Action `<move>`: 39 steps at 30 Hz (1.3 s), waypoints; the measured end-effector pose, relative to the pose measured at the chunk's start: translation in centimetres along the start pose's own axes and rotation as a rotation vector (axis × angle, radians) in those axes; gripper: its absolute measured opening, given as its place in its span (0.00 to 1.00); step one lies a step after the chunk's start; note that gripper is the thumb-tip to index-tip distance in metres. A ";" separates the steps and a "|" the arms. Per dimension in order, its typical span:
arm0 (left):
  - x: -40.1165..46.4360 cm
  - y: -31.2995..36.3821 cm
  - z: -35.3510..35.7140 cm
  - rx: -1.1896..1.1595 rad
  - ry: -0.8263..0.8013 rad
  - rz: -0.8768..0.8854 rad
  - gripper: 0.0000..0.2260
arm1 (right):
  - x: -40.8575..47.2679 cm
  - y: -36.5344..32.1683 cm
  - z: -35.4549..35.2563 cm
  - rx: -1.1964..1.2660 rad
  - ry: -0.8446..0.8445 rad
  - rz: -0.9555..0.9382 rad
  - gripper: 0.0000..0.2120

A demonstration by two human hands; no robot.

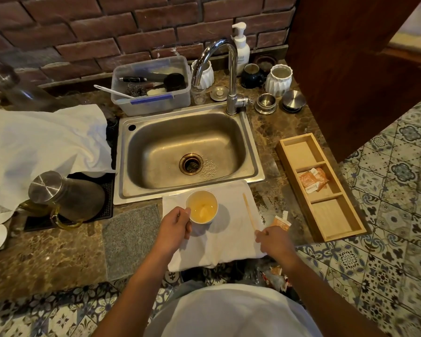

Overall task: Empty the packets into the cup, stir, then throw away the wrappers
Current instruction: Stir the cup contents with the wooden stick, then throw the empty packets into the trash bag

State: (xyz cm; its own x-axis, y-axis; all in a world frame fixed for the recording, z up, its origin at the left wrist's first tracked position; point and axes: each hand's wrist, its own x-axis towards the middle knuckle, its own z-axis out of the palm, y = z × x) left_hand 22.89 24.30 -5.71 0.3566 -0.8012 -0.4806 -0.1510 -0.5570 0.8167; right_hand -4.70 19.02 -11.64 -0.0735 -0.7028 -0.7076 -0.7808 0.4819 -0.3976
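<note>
Right hand [274,242] touches stirrer [249,210], which points toward sink [254,152].

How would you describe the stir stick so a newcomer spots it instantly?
Start at the stainless steel sink; directly in front of it lies a folded white cloth. On that cloth, right of the white cup of yellowish liquid, lies the thin pale wooden stir stick. It is the only long, slender thing there, its near end by the right hand.

L hand [176,223] on cup [201,207], R hand [275,240] at stir stick [249,211].
</note>
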 end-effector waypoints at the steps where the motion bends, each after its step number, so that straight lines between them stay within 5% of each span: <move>1: -0.1 0.1 0.0 -0.001 0.003 0.000 0.18 | 0.0 0.1 0.0 0.001 0.000 -0.009 0.17; 10: -4.5 -0.6 0.7 0.206 0.220 0.136 0.22 | -1.6 2.2 -1.2 0.352 0.047 -0.119 0.15; 19: -4.9 1.0 6.8 0.305 -0.050 0.245 0.16 | -1.4 5.8 -3.1 0.510 0.207 -0.084 0.03; 29: 0.4 3.1 16.5 0.745 -0.229 0.426 0.12 | 1.3 6.1 -4.9 0.220 0.393 -0.076 0.08; 39: 1.3 3.5 21.6 1.071 -0.280 0.516 0.21 | 3.2 4.3 -4.5 0.120 0.406 -0.052 0.15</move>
State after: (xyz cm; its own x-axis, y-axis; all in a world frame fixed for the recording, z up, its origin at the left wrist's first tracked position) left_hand 2.89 16.56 -10.36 -0.1608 -0.9272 -0.3382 -0.9465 0.0477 0.3190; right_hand -11.08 16.51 -12.97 -0.2928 -0.8654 -0.4066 -0.7137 0.4808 -0.5094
